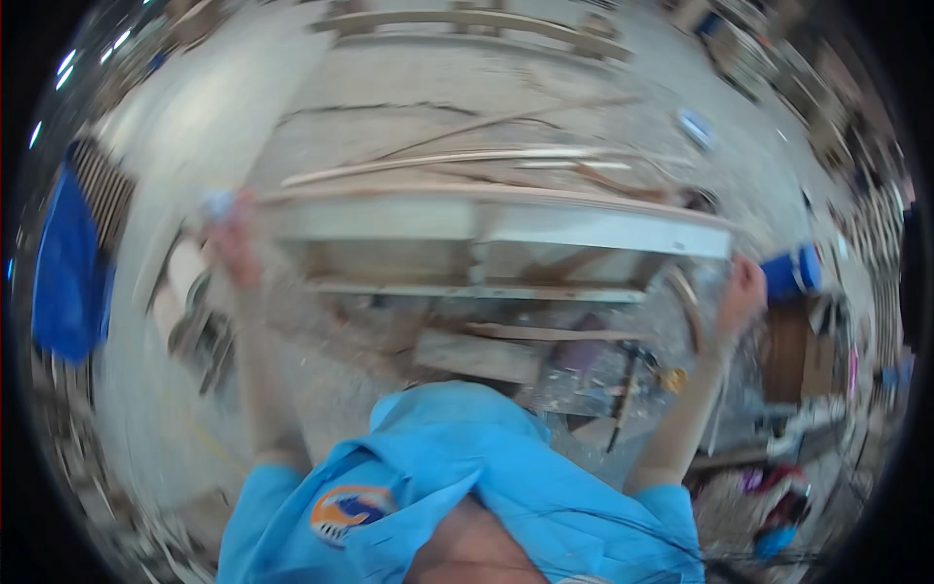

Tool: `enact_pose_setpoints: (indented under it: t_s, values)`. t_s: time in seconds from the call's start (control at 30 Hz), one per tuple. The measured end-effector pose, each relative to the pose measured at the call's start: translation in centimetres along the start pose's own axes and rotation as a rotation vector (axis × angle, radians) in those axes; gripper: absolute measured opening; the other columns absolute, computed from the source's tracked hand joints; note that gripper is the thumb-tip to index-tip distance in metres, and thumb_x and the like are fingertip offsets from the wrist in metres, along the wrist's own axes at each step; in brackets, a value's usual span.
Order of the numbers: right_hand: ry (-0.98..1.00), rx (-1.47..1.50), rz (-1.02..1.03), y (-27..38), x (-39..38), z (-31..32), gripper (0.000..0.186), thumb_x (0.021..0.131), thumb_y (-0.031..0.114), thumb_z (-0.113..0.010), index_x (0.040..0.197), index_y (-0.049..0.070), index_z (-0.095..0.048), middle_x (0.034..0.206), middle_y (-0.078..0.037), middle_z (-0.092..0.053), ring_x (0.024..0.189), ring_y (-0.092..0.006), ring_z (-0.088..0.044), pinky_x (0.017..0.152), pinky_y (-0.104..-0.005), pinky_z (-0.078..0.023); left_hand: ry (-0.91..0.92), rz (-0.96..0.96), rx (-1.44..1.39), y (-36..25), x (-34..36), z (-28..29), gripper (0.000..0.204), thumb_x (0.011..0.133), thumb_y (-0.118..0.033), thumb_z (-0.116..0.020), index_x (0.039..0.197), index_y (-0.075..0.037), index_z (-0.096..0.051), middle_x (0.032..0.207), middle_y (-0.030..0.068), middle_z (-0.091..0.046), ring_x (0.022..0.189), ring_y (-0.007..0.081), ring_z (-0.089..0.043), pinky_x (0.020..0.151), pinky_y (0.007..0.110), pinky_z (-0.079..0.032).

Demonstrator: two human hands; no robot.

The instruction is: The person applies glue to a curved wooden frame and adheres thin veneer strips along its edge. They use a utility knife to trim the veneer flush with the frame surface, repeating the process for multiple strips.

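Note:
A long, pale wooden frame (574,229) spans the space in front of me, with a crosspiece in its middle and two openings. My right hand (742,292) is closed at the frame's right end. At the opposite end, my left hand (233,248) grips the frame, though motion blurs its fingers. A small whitish-blue thing (219,203) shows at the top of that hand, too smeared to name. Both arms reach forward, well apart.
Long wooden strips (438,164) lie on the floor beyond the frame. Closer in are a wood block (477,356) and scattered scraps. A blue cylindrical container (793,273) and cardboard box (786,350) stand at right. Blue sheeting (68,268) hangs at far left.

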State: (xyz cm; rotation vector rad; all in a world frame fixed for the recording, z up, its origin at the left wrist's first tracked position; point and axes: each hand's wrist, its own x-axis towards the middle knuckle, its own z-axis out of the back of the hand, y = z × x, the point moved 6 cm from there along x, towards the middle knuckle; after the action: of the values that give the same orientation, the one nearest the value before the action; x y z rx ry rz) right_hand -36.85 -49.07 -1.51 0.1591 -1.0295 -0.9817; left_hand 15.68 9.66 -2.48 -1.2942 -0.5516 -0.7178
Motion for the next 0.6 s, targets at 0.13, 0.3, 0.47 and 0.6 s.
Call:
enact_pose_setpoints:
  t_s: [0.13, 0.3, 0.47, 0.6]
  values:
    - [0.071, 0.461, -0.073, 10.6, -3.2, 1.6, 0.010, 0.094, 0.008, -0.066, 0.098, 0.000, -0.068, 0.083, -0.002, -0.065, 0.076, -0.0110, -0.058, 0.075, -0.0245, -0.048, -0.015, 0.032, 0.036, -5.1, 1.0, -2.5, 0.017, 0.103, -0.018, -0.054, 0.112, -0.005, -0.057, 0.107, 0.0049, -0.066, 0.098, 0.0138, -0.058, 0.093, 0.030, -0.043]
    - [0.313, 0.591, 0.223, 29.2, -9.2, -1.5, 0.006, 0.091, 0.003, -0.066, 0.096, 0.000, -0.068, 0.082, -0.005, -0.064, 0.077, -0.0127, -0.060, 0.074, -0.0263, -0.048, -0.107, -0.134, 0.242, -7.5, 1.2, -1.9, 0.027, 0.094, -0.028, -0.066, 0.104, -0.004, -0.058, 0.088, 0.0113, -0.060, 0.082, 0.0307, -0.057, 0.086, 0.041, -0.039]
    - [0.443, 0.743, 0.387, 39.7, -13.5, -6.5, 0.006, 0.087, 0.004, -0.071, 0.091, 0.000, -0.070, 0.082, -0.009, -0.066, 0.076, -0.0185, -0.064, 0.072, -0.0288, -0.050, -0.059, -0.065, 0.262, -7.8, 1.0, -2.3, 0.033, 0.095, -0.032, -0.065, 0.110, -0.005, -0.057, 0.092, 0.0115, -0.063, 0.090, 0.0295, -0.060, 0.100, 0.045, -0.035]
    - [0.468, 0.745, 0.416, 43.3, -15.8, -8.8, 0.006, 0.084, 0.004, -0.073, 0.089, 0.001, -0.071, 0.080, -0.009, -0.064, 0.073, -0.0215, -0.063, 0.068, -0.0311, -0.048, -0.063, -0.069, 0.253, -8.4, 0.9, -2.3, 0.035, 0.094, -0.033, -0.065, 0.114, -0.005, -0.056, 0.096, 0.0111, -0.065, 0.093, 0.0297, -0.060, 0.107, 0.047, -0.032]
